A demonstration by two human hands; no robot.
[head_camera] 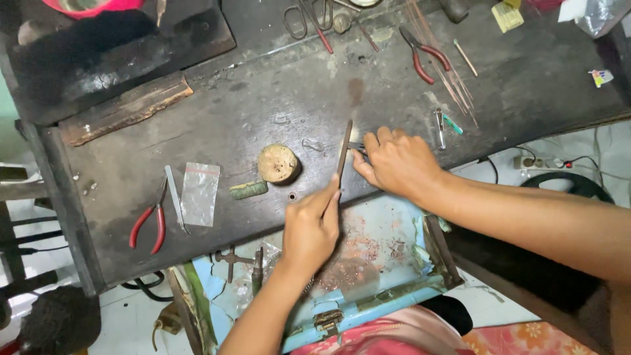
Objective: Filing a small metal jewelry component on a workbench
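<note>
A dark, scarred wooden counter (263, 112) fills the view, its near edge over an open pale blue drawer (388, 263) dusted with reddish filings. My left fingers (327, 202) are closed around the near end of a thin flat file (344, 150), which stands on edge and runs away from me across the counter's near rim. My right hand (397, 163) sits just right of the file, its fingers (360, 161) pinched shut on a small metal piece (355, 146) pressed against the blade (too small for me to tell its shape). Left of the file lies a round wooden block (278, 164), with a little green roll (248, 190) beside it. Farther left are a clear plastic bag (199, 192), a narrow metal strip (175, 196) and red-handled pliers (148, 225). To the right of my right hand lie tweezers (439, 127), and at the far side another pair of red-handled pliers (424, 54), scissors (305, 18) and a fan of thin copper wires (447, 72). A wooden slat (125, 108) rests at the far left.
</note>
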